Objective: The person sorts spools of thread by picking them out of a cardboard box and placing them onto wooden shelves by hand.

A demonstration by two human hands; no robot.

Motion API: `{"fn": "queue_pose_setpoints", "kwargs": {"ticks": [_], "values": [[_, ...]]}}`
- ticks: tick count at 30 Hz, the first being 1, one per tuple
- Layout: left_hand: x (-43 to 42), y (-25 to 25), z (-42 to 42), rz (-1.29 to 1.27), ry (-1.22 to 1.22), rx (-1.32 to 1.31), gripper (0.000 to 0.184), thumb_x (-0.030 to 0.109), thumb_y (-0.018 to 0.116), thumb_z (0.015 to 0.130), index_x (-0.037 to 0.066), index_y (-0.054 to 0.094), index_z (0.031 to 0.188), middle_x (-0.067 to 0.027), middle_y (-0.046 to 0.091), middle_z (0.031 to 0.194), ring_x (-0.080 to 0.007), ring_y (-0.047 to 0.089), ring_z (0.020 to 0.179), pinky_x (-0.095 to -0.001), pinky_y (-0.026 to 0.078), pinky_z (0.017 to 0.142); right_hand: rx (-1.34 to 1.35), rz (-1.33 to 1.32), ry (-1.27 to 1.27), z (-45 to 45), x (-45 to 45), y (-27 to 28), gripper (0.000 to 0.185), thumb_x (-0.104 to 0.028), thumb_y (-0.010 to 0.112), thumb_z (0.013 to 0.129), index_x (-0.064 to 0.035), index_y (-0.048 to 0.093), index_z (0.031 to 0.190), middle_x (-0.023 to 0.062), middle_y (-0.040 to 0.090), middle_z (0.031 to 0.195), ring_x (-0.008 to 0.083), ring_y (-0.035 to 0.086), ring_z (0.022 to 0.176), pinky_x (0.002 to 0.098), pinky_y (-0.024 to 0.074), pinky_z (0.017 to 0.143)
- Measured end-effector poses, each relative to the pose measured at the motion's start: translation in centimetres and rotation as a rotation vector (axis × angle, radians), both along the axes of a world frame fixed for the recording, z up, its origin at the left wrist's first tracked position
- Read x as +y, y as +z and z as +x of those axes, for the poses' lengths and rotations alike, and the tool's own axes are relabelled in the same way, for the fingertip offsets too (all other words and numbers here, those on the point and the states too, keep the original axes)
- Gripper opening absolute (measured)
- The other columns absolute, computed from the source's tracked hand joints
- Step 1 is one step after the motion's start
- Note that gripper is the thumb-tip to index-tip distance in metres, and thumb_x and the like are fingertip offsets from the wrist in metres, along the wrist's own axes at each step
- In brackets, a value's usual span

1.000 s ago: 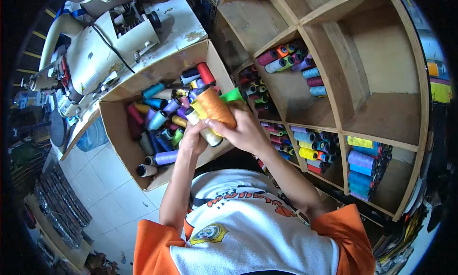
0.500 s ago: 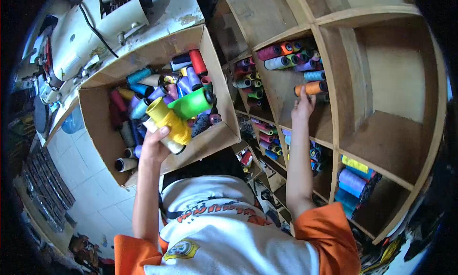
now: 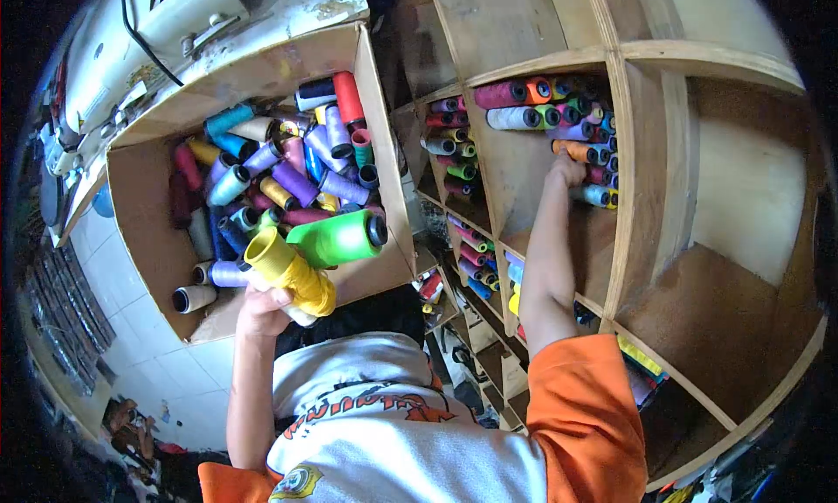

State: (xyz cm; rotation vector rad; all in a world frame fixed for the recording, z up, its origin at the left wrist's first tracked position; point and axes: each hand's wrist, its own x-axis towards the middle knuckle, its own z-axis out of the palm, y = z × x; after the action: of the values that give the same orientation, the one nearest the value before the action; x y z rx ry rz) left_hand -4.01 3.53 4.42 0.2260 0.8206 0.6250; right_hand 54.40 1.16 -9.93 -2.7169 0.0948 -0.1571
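My left hand [image 3: 266, 309] is closed round a yellow thread spool [image 3: 292, 272] and a pale one mostly hidden under it. A green spool [image 3: 336, 239] lies against the yellow one, above the near edge of a cardboard box [image 3: 150, 241] full of mixed spools. In a wooden shelf compartment, my right hand [image 3: 569, 168] touches the orange spool [image 3: 574, 152], its fingers closed and partly hidden at the spool's near end. Blue, purple and other spools surround the orange one, and a light grey spool [image 3: 513, 118] lies to its upper left.
A white sewing machine [image 3: 175, 31] stands on a table at the upper left. The wooden shelf [image 3: 618, 171] fills the right side, its dividers close to my right forearm. Lower compartments hold more spools [image 3: 476, 254]. White floor tiles [image 3: 166, 376] show at lower left.
The orange spool left my two-handed bundle and moved right into the shelf compartment, now deeper among the spools there. My left hand moved down and left with the yellow spool. The view shifted right.
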Motion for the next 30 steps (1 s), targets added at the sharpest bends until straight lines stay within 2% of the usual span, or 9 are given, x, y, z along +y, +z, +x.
{"fn": "queue_pose_setpoints", "kwargs": {"ticks": [6,10,11,15,19,22,25,28,30], "values": [[-0.2,-0.5,-0.2,0.043,0.003,0.026,0.074,0.024,0.08,0.057,0.003,0.046,0.12,-0.0112,0.058,0.106,-0.026,0.06,0.095,-0.0414,0.05,0.084,-0.01,0.169,0.074,-1.2,0.1,0.6,0.034,-0.014,0.081,0.069,0.0026,0.064,0.094,0.011,0.067,0.099,0.021,0.063,0.082,0.0344,0.0507,0.076],[0.1,0.0,0.3,0.071,-0.02,0.039,0.078,0.026,0.081,0.057,0.003,0.044,0.122,-0.0113,0.057,0.108,-0.0262,0.059,0.097,-0.0421,0.05,0.085,0.103,0.642,0.191,1.1,-2.9,-3.1,0.025,-0.011,0.078,0.072,-0.0013,0.064,0.091,0.0081,0.066,0.094,0.0169,0.062,0.077,0.0313,0.051,0.071],[0.3,0.4,0.5,0.059,-0.021,-0.031,0.064,0.017,0.079,0.06,0.002,0.052,0.116,-0.0083,0.06,0.105,-0.0222,0.06,0.093,-0.0356,0.048,0.084,0.212,0.758,0.199,0.2,-4.0,-3.2,0.024,-0.012,0.076,0.074,-0.0025,0.063,0.092,0.0073,0.065,0.092,0.0159,0.062,0.077,0.0304,0.051,0.07],[1.7,1.9,3.1,0.094,-0.129,-0.144,0.062,0.016,0.077,0.062,-0.001,0.052,0.116,-0.0106,0.062,0.103,-0.0233,0.061,0.094,-0.0369,0.049,0.084,0.95,0.78,0.537,-14.1,-3.4,10.8,0.03,-0.025,0.067,0.084,-0.0068,0.058,0.106,0.0064,0.064,0.097,0.0143,0.062,0.08,0.0267,0.0512,0.065],[3.1,3.3,6.1,0.124,-0.267,-0.211,0.061,0.011,0.078,0.062,0.001,0.052,0.116,-0.0087,0.062,0.104,-0.0213,0.061,0.095,-0.0364,0.048,0.088,1.439,0.961,0.985,-25.0,-3.6,21.2,0.082,-0.037,0.077,0.072,-0.0017,0.038,0.134,0.0112,0.057,0.117,0.0172,0.059,0.093,0.0292,0.0552,0.066],[3.3,3.7,7.8,0.08,-0.329,-0.3,0.065,0.008,0.08,0.062,0.003,0.051,0.119,-0.0078,0.061,0.105,-0.0203,0.06,0.096,-0.0368,0.047,0.089,1.062,0.693,0.998,-28.2,-4.9,22.9,0.072,-0.024,0.082,0.068,-0.0027,0.048,0.128,0.0052,0.058,0.112,0.0114,0.056,0.094,0.0271,0.0525,0.076],[3.1,3.3,8.2,0.071,-0.369,-0.328,0.072,0.01,0.08,0.062,0.002,0.047,0.125,-0.009,0.06,0.11,-0.0218,0.06,0.099,-0.0385,0.047,0.089,0.858,0.766,0.903,-27.3,-6.3,22.4,0.053,-0.014,0.073,0.076,-0.0034,0.054,0.123,0.005,0.059,0.109,0.0116,0.055,0.1,0.0263,0.0481,0.084],[3.5,3.5,8.4,0.069,-0.327,-0.407,0.08,0.012,0.08,0.061,0.002,0.043,0.13,-0.0106,0.059,0.114,-0.0248,0.058,0.105,-0.04,0.047,0.091,0.561,1.034,0.68,-25.6,-5.9,20.9,0.043,-0.014,0.064,0.083,0.0031,0.053,0.121,0.0078,0.063,0.097,0.0129,0.058,0.086,0.0276,0.048,0.077],[3.3,2.9,7.8,0.094,-0.275,-0.318,0.087,0.015,0.08,0.058,0.002,0.039,0.134,-0.0113,0.055,0.12,-0.0296,0.055,0.112,-0.0419,0.045,0.094,0.393,0.911,0.564,-22.6,-6.5,19.7,0.037,-0.017,0.061,0.086,0.0061,0.057,0.115,0.0078,0.062,0.1,0.0144,0.058,0.082,0.0291,0.0486,0.067]]}}
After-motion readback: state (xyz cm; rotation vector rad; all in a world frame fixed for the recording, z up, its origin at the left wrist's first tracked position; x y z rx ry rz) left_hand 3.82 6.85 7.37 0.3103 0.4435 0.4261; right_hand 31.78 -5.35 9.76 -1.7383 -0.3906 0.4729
